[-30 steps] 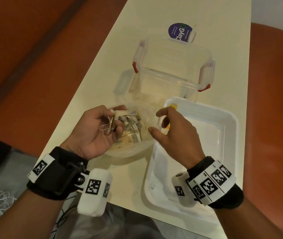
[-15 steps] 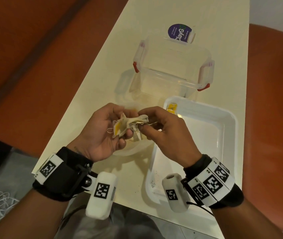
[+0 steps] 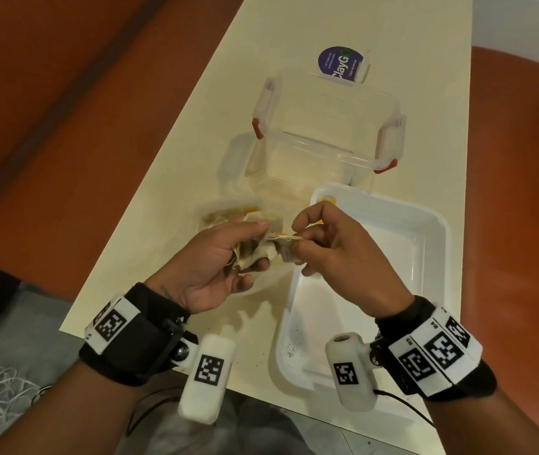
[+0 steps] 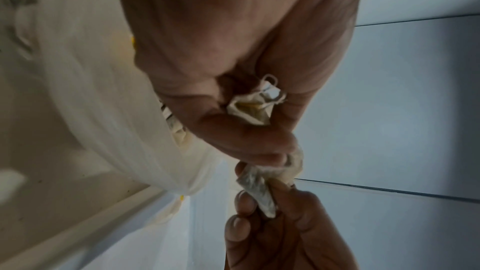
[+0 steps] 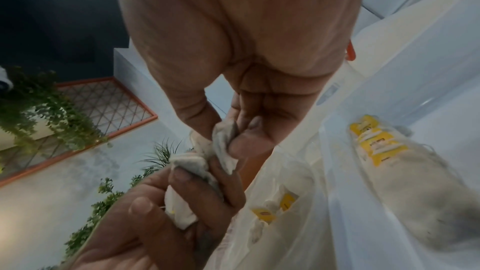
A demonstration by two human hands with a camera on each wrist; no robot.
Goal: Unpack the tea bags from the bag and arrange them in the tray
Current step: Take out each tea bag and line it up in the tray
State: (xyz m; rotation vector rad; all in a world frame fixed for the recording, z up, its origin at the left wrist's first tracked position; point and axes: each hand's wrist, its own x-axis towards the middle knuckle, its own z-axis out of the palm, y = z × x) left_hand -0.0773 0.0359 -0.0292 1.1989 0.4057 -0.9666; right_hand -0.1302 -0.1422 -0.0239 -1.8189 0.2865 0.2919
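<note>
Two hands meet above the desk [image 3: 294, 44] in the head view: the left hand [image 3: 215, 264] clutches a clump of tea bags [image 3: 255, 254], the right hand [image 3: 337, 247] pinches one by the white tray [image 3: 425, 221]'s left rim, the plastic bag [image 3: 225, 213] beneath. Left wrist view: curled fingers [image 4: 241, 137] grip crumpled bags. Right wrist view: one tea bag [image 5: 405, 174] lies inside the tray's far-left corner.
</note>
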